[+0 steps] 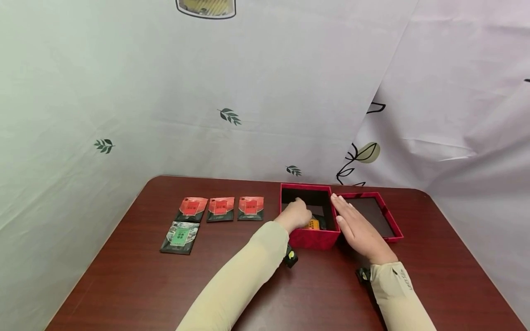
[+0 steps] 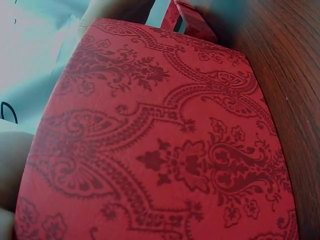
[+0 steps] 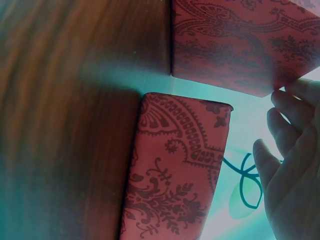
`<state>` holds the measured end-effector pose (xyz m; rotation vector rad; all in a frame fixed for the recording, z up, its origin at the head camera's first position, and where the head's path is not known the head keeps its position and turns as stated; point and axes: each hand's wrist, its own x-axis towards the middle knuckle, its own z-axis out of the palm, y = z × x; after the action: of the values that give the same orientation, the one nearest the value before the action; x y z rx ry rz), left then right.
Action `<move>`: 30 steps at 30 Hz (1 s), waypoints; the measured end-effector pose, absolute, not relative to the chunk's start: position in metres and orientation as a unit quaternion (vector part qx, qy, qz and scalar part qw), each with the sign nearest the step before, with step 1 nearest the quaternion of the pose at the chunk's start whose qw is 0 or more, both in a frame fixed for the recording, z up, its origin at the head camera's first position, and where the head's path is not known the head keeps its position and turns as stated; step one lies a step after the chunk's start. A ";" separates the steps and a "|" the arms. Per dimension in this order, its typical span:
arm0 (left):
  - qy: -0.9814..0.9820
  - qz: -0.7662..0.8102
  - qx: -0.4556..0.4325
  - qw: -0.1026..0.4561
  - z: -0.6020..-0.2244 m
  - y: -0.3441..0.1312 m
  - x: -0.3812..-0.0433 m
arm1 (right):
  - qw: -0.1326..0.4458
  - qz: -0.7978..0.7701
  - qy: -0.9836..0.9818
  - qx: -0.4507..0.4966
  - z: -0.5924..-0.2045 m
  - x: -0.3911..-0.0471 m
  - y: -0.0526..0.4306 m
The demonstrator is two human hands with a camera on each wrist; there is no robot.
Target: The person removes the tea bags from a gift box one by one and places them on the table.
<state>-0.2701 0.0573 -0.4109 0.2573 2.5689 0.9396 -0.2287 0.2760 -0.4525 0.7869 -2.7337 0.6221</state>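
A red patterned box [image 1: 314, 240] stands without its lid at the back of the table. My left hand [image 1: 295, 214] reaches over its front left edge, fingers bent down inside. An orange and dark packet [image 1: 313, 224] lies in the box right beside those fingers; I cannot tell whether they pinch it. My right hand [image 1: 359, 230] has its fingers extended, the tips at the box's right rim. In the right wrist view, the fingers [image 3: 295, 112] reach the box's upper edge. The left wrist view is filled by the box's patterned wall [image 2: 165, 135].
The red box lid [image 1: 391, 220], dark inside, lies right of the box, partly behind my right hand. Left of the box are three red and black packets [image 1: 250, 208] in a row. A green and black packet [image 1: 180, 237] lies before the leftmost. Behind the table hangs a pale cloth [image 1: 265, 92].
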 end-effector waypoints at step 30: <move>0.885 0.432 0.077 0.156 -0.411 0.053 -0.266 | 0.119 0.215 -0.930 0.273 -0.453 -0.229 0.276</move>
<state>-0.2660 0.0533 -0.4110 0.2208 2.5351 1.2357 -0.2292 0.2759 -0.4531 0.7967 -2.7197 0.6279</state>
